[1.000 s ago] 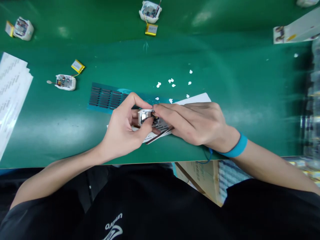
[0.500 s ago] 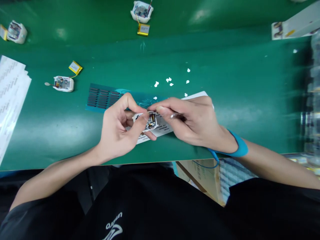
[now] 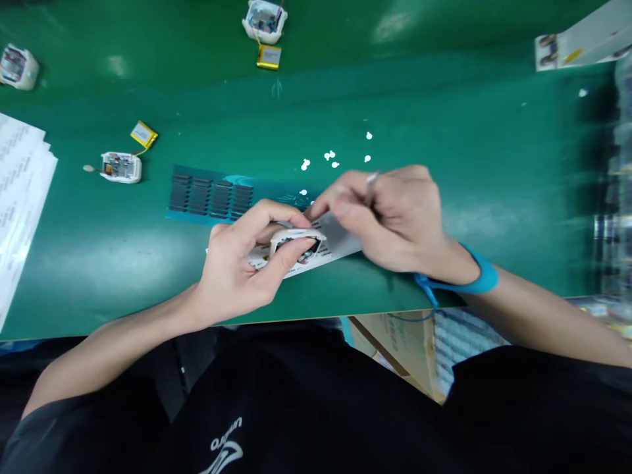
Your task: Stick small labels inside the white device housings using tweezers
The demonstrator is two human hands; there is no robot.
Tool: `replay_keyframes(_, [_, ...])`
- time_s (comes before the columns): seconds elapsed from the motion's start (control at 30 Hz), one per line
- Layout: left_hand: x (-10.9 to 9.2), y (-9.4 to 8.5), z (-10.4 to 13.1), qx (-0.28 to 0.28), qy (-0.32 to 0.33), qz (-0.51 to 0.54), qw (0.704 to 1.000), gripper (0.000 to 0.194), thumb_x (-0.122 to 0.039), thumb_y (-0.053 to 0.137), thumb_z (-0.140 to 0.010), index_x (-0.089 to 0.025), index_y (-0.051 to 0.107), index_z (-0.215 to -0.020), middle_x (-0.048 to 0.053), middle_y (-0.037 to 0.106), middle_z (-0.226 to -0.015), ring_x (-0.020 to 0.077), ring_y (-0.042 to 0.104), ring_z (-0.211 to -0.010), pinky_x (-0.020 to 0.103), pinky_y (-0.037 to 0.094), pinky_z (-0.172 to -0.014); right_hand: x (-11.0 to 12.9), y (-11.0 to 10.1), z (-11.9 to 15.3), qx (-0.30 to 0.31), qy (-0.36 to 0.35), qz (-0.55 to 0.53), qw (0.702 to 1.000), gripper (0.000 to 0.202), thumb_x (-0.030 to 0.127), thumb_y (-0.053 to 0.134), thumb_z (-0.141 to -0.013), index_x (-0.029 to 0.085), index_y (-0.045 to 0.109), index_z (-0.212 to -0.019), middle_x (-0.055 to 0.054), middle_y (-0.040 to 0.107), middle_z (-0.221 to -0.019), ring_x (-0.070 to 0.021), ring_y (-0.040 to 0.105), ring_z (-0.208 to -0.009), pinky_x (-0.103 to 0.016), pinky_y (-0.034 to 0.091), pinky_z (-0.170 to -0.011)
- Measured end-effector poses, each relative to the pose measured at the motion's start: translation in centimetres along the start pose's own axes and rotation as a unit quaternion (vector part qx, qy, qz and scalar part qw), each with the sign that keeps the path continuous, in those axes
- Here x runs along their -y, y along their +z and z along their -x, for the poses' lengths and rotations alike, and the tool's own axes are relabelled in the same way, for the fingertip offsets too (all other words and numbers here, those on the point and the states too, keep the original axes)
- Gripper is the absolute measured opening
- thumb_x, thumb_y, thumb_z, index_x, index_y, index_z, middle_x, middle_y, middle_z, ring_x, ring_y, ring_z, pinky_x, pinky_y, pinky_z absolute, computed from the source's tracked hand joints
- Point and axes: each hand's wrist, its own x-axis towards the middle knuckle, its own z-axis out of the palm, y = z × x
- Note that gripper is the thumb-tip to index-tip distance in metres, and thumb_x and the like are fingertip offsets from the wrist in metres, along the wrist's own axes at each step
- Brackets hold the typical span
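My left hand (image 3: pixel 241 263) grips a small white device housing (image 3: pixel 297 234) between thumb and fingers. The housing is tilted, with dark electronic parts showing inside, partly covered by the thumb. Just to the right, my right hand (image 3: pixel 395 214) is curled, its index fingertip close to the housing's upper edge; contact cannot be made out. A slim silver metal tool (image 3: pixel 371 187) is tucked in the right hand, most of it hidden by the fingers. Under both hands lies a white printed sheet (image 3: pixel 340 240).
A blue sheet with rows of dark strips (image 3: pixel 212 196) lies left of centre. Small white tabs (image 3: pixel 335 164) are scattered beyond the hands. Open housings (image 3: pixel 121 167) with yellow-edged batteries (image 3: pixel 144 134) sit left and at the back. Paper sheets (image 3: pixel 22 197) lie far left. A blue wrist strap (image 3: pixel 481 273) circles my right wrist.
My right hand has drawn back slightly to the right and turned. My left hand has moved slightly right and tipped the housing, so its white side wall now shows.
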Motion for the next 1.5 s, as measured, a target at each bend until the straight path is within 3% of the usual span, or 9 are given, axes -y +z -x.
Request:
replay_keyframes(0.07, [0.0, -0.2, -0.1, 0.009, 0.036, -0.053, 0.998, 0.002, -0.025, 0.072, -0.104, -0.024, 0.073, -0.106, -0.001, 0.085, -0.093, 0.0133, 0.075, -0.066, 0.025, 0.058, -0.060, -0.2, -0.7, -0.3, -0.027, -0.001, -0.004, 1.000, 0.052, 0.054, 0.038, -0.118, 0.027, 0.070, -0.087, -0.002, 0.075, -0.081, -0.0168, 0.067, -0.068, -0.035, 0.052, -0.063])
replay_keyframes(0.13, [0.3, -0.3, -0.2, 0.018, 0.062, -0.083, 0.994, 0.009, -0.019, 0.071, -0.103, -0.026, 0.076, -0.106, 0.000, 0.086, -0.100, 0.0167, 0.079, -0.079, 0.030, 0.062, -0.075, -0.4, -1.5, -0.8, -0.047, 0.014, 0.009, 0.999, 0.058, 0.059, 0.036, -0.117, 0.026, 0.069, -0.083, -0.005, 0.076, -0.086, -0.0188, 0.068, -0.075, -0.038, 0.054, -0.070])
replay_keyframes(0.27, [1.5, 0.1, -0.4, 0.031, 0.102, -0.124, 0.987, 0.014, -0.017, 0.069, -0.104, -0.028, 0.078, -0.108, 0.001, 0.087, -0.105, 0.0216, 0.081, -0.092, 0.041, 0.061, -0.096, -1.6, -2.7, -2.0, 0.021, 0.032, 0.017, 0.999, 0.068, 0.064, 0.041, -0.116, 0.027, 0.065, -0.065, 0.001, 0.069, -0.062, -0.0116, 0.063, -0.056, -0.032, 0.057, -0.069])
replay_keyframes(0.4, [2.4, 0.4, -0.5, 0.026, 0.139, -0.167, 0.976, 0.012, -0.018, 0.067, -0.105, -0.025, 0.077, -0.109, 0.002, 0.086, -0.103, 0.0210, 0.080, -0.091, 0.040, 0.060, -0.092, -3.0, -3.0, -2.6, 0.091, 0.062, -0.022, 0.994, 0.063, 0.065, 0.048, -0.114, 0.025, 0.074, -0.072, 0.003, 0.072, -0.057, -0.0080, 0.068, -0.052, -0.024, 0.057, -0.063])
replay_keyframes(0.63, [2.3, 0.3, -0.5, 0.041, 0.141, -0.161, 0.976, 0.017, -0.012, 0.063, -0.105, -0.022, 0.074, -0.113, 0.005, 0.084, -0.107, 0.0196, 0.080, -0.097, 0.032, 0.063, -0.082, -3.4, -2.7, -2.5, 0.107, 0.089, -0.080, 0.987, 0.065, 0.067, 0.051, -0.112, 0.021, 0.076, -0.073, 0.001, 0.078, -0.064, -0.0078, 0.072, -0.057, -0.020, 0.055, -0.056])
replay_keyframes(0.87, [2.5, 0.5, -0.3, 0.029, 0.129, -0.196, 0.972, 0.016, -0.017, 0.062, -0.106, -0.024, 0.073, -0.116, 0.005, 0.084, -0.108, 0.0212, 0.080, -0.098, 0.031, 0.065, -0.077, -4.2, -3.1, -2.7, 0.126, 0.099, -0.141, 0.977, 0.051, 0.062, 0.078, -0.099, 0.023, 0.074, -0.066, -0.001, 0.081, -0.072, -0.0130, 0.077, -0.064, -0.022, 0.060, -0.057])
replay_keyframes(1.1, [2.6, 0.8, -0.2, 0.018, 0.135, -0.206, 0.969, 0.016, -0.016, 0.065, -0.105, -0.023, 0.073, -0.117, 0.005, 0.082, -0.104, 0.0212, 0.079, -0.096, 0.031, 0.066, -0.078, -4.3, -3.5, -3.0, 0.165, 0.108, -0.171, 0.965, 0.039, 0.055, 0.082, -0.098, 0.021, 0.080, -0.078, -0.001, 0.084, -0.082, -0.0088, 0.077, -0.066, -0.016, 0.059, -0.057])
replay_keyframes(1.27, [2.6, 0.8, -0.2, 0.013, 0.140, -0.193, 0.971, 0.017, -0.013, 0.065, -0.104, -0.023, 0.073, -0.116, 0.006, 0.082, -0.102, 0.0213, 0.079, -0.095, 0.031, 0.066, -0.077, -4.5, -3.6, -2.9, 0.135, 0.121, -0.147, 0.972, 0.050, 0.058, 0.083, -0.096, 0.022, 0.074, -0.063, -0.002, 0.083, -0.077, -0.0127, 0.079, -0.068, -0.019, 0.063, -0.059])
replay_keyframes(1.5, [2.6, 0.7, -0.2, 0.008, 0.142, -0.205, 0.968, 0.014, -0.015, 0.066, -0.104, -0.022, 0.073, -0.113, 0.006, 0.083, -0.101, 0.0213, 0.080, -0.095, 0.031, 0.066, -0.079, -4.5, -3.5, -2.9, 0.160, 0.099, -0.152, 0.970, 0.048, 0.057, 0.081, -0.099, 0.021, 0.074, -0.068, -0.002, 0.084, -0.083, -0.0102, 0.078, -0.070, -0.017, 0.061, -0.060])
